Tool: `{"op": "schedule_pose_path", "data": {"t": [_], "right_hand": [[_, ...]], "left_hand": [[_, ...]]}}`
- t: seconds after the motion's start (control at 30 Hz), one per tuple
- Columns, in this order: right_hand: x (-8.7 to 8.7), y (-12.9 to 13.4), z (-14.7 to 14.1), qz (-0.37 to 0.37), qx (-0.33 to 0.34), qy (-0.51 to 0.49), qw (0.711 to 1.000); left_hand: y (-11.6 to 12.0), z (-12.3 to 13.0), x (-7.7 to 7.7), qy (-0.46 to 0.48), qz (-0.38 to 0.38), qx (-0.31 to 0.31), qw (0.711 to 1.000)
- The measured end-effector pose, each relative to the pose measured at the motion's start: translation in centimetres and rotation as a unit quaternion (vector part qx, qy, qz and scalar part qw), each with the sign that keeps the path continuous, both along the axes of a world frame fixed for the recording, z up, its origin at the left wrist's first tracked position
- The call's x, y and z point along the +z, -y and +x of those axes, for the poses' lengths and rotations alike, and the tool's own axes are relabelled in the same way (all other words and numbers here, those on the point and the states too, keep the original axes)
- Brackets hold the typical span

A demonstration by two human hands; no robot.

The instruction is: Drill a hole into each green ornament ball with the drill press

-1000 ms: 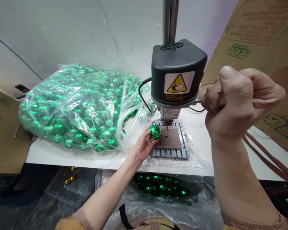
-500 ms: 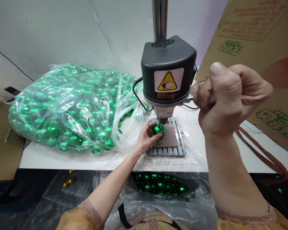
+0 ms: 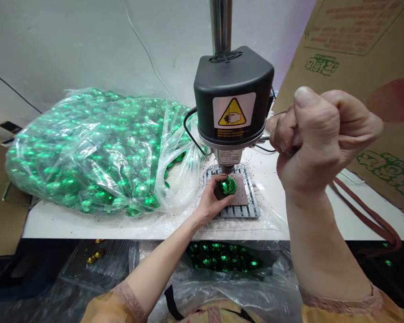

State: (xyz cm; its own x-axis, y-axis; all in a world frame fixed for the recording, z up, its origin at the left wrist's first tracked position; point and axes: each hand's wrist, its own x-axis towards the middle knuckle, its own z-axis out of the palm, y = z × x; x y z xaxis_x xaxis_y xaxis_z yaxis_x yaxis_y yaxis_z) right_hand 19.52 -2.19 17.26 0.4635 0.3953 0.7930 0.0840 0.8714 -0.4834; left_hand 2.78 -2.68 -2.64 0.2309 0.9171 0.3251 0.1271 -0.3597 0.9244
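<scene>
My left hand (image 3: 212, 197) is closed round a shiny green faceted ball (image 3: 228, 185), thumb in front and fingers behind. The ball rests on a brown board (image 3: 241, 194) on the slotted metal base plate (image 3: 254, 211). Just above it is the chuck of a black bench drill press (image 3: 234, 96), its thin bit reaching down to the top of the ball; whether it has entered cannot be told. Raised at the right, my right hand (image 3: 318, 130) is a fist round the drill press's feed lever (image 3: 265, 138), which it mostly hides.
A big clear bag of green balls (image 3: 87, 152) fills the left of the white table (image 3: 87, 229). An open bag of green balls (image 3: 224, 258) lies below the table edge. Cardboard boxes (image 3: 350, 76) flank both sides. Dark shavings are scattered round the base plate.
My left hand has shifted the green ball slightly right and turned it, so it now sits under the bit. My right fist stays nearly in place. The view has shifted slightly.
</scene>
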Motion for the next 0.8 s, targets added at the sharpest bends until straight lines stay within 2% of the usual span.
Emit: {"op": "schedule_pose_path", "data": {"t": [0.2,0.53,0.8], "right_hand": [[-0.1,0.0,0.0,0.0,-0.009,0.0,1.0],[-1.8,0.3,-0.3,0.078,-0.024,0.019,0.996],[-3.4,1.4,0.1,0.067,-0.038,0.053,0.996]], "left_hand": [[0.1,0.6,-0.5,0.029,-0.042,0.026,0.998],[0.2,0.5,-0.6,0.029,-0.027,0.022,0.999],[0.1,0.4,-0.7,0.023,-0.028,0.013,0.999]]}}
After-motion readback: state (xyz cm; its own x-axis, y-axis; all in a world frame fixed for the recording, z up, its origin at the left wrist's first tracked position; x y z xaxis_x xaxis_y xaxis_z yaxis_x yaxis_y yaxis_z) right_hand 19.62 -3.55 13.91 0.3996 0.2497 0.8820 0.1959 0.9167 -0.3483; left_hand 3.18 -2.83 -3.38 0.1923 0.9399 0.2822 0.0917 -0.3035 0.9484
